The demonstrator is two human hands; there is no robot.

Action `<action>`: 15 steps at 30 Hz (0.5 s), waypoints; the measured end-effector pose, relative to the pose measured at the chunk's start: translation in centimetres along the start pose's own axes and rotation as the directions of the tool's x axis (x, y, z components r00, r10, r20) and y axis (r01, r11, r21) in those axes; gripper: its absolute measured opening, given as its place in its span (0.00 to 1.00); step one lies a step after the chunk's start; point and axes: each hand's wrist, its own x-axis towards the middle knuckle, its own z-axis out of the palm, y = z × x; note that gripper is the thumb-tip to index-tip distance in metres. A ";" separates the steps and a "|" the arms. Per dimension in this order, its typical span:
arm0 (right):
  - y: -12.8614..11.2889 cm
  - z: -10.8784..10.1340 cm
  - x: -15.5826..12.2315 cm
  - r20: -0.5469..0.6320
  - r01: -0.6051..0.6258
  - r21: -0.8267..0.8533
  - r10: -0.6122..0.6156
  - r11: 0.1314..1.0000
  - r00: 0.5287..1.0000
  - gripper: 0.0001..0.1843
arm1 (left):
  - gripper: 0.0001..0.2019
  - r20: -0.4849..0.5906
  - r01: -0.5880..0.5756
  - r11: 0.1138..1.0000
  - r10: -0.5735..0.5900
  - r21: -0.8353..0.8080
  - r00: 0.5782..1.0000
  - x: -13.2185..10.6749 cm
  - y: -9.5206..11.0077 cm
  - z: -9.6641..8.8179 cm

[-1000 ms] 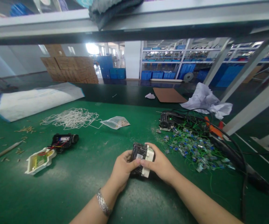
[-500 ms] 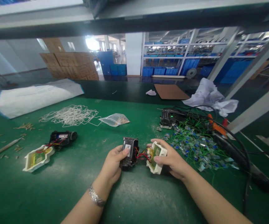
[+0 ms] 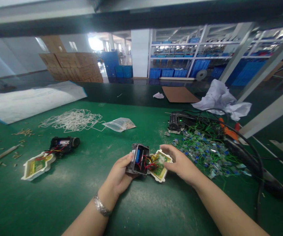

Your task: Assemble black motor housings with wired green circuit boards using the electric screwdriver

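Worktop [image 3: 94, 200]: green; the parted unit is held above it, well towards the near edge and about midway from side to side.
Pile of clear-and-blue pieces [image 3: 205, 154]: tangled with green threads, nearer the right edge.
White cord tangle [image 3: 74, 120]: left of centre, farther from the near edge.
Second unit: towards the left edge, parted too, its black half [image 3: 64, 146] and white half [image 3: 40, 172] joined by wires; no hand on it.
Left hand [image 3: 120, 170]: gripping the black housing [image 3: 135, 166], thumb on its near side, fingers beneath.
Right hand [image 3: 183, 164]: pinching the outer edge of the white cover [image 3: 157, 179] between thumb and fingers.
Third unit [image 3: 174, 123]: beyond the pile, a green light showing; appears closed.
Circuit board [image 3: 160, 165]: in the cover, facing up, apparently seated.
Blue cell [image 3: 138, 156]: inside the housing, not taken out.
Red and yellow wires [image 3: 145, 160]: bridging both parts. Judged by this, the opening is done, while unwiring or reclosing is not; whether every lead is attached cannot be told.
Loose pale pins [image 3: 25, 132]: scattered near the left edge.
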 end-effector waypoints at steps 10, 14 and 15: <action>-0.7 2.2 -1.1 -0.078 0.262 -0.514 -0.349 0.817 0.934 0.14 | 0.14 0.117 -0.076 0.995 0.068 0.063 0.991 -0.4 -0.2 0.7; 0.1 2.5 -0.9 -0.044 0.191 -0.498 -0.245 0.846 0.968 0.13 | 0.16 0.194 -0.131 0.988 0.113 0.085 0.975 -0.6 -0.1 1.0; 0.2 2.5 -0.8 -0.046 0.180 -0.499 -0.233 0.848 0.971 0.12 | 0.16 0.197 -0.144 0.986 0.126 0.083 0.972 -0.6 -0.1 1.0</action>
